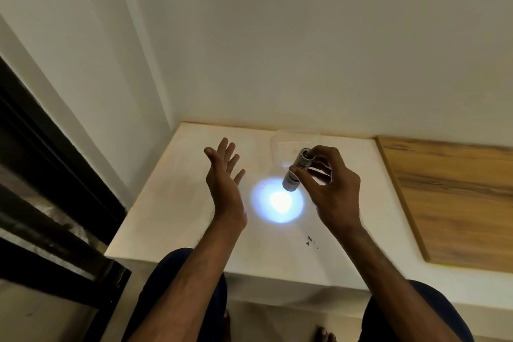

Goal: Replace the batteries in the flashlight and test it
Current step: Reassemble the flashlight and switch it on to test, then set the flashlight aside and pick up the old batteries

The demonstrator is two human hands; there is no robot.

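Right hand (331, 187) grips lit flashlight (297, 169); clear container (280, 144) behind, contents unclear

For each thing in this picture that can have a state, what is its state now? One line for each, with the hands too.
flashlight: lit, held above the table, pointing down
light spot: bright, on the white table
right hand: closed around the flashlight
left hand: open, empty, palm toward the beam
clear container: on the table by the wall; contents cannot be told
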